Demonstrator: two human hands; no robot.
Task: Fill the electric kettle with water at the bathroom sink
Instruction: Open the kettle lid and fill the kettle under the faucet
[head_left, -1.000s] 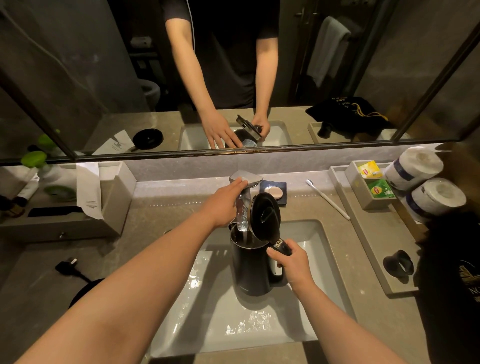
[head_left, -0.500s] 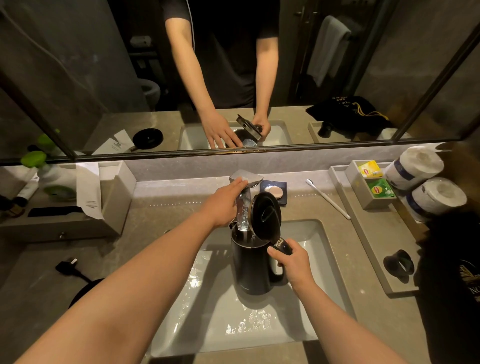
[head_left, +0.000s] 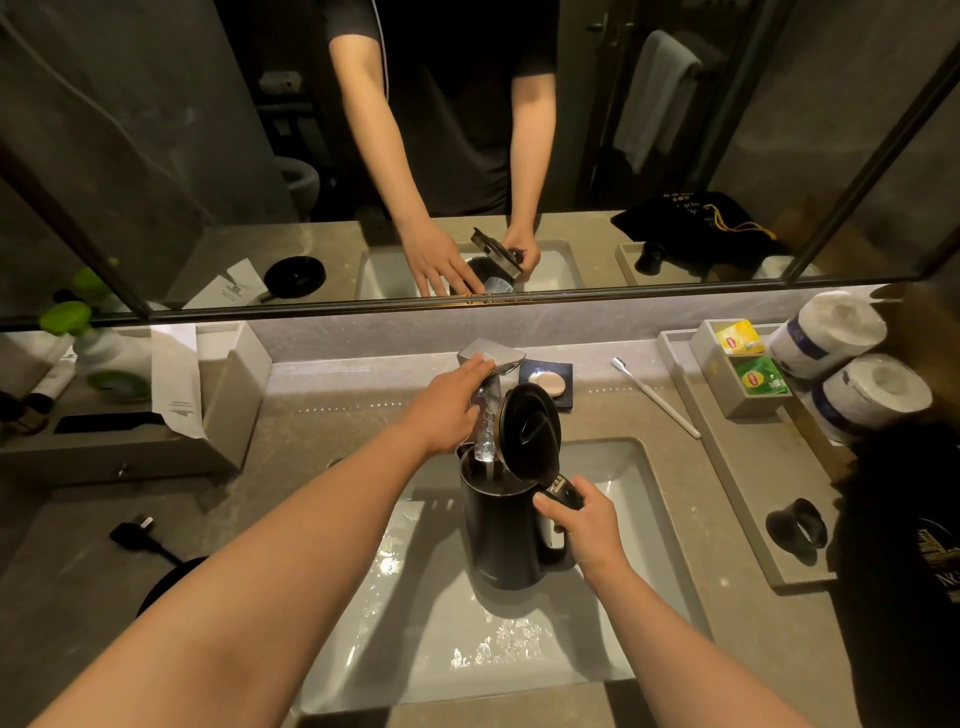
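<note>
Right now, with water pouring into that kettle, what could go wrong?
The kettle could overfill; its water level is hidden behind the open lid. Only the right hand holds it by the handle, so added weight may tip it. Splashes from the tap could reach the plug lying on the counter.

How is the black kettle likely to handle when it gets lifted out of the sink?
Probably heavier than it looks: water is running into the kettle, though its level is hidden. It may feel lopsided, since the right hand grips only the side handle. The open lid stands upright, so tilting could slop water out. The wet sink suggests a slippery base.
</note>
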